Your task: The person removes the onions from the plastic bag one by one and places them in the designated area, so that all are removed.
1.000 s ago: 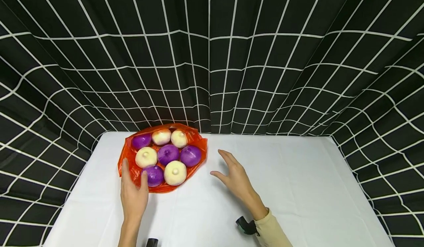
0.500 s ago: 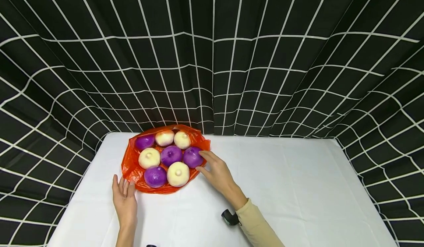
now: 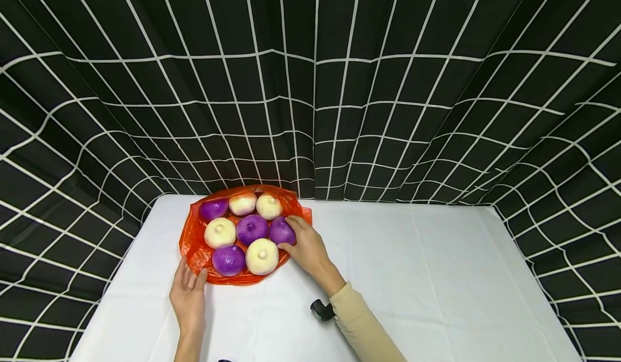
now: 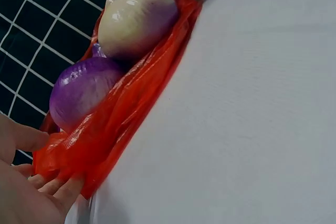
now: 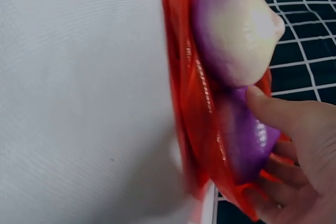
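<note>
Several purple onions and several cream, purple-shaded round vegetables lie on a red plastic bag (image 3: 196, 251). My right hand (image 3: 308, 248) holds the purple onion (image 3: 281, 231) at the bag's right side. In the right wrist view the thumb lies on this onion (image 5: 244, 135), with the fingers round its far side. My left hand (image 3: 189, 300) touches the bag's front left edge with its fingers loosely extended; the left wrist view shows the fingertips (image 4: 69, 190) against the red film. Nearest to it are a purple onion (image 3: 228, 259) and a cream vegetable (image 3: 262, 256).
A white cloth (image 3: 412, 275) covers the table under the bag. Black curtains with a white grid (image 3: 368, 108) stand behind and at both sides, close to the bag's back edge. A black wrist device (image 3: 322, 310) sits by the right sleeve.
My right hand has moved left from beside the bag and taken hold of the right-hand purple onion. My left hand has drawn back from above the onions to the bag's front left edge.
</note>
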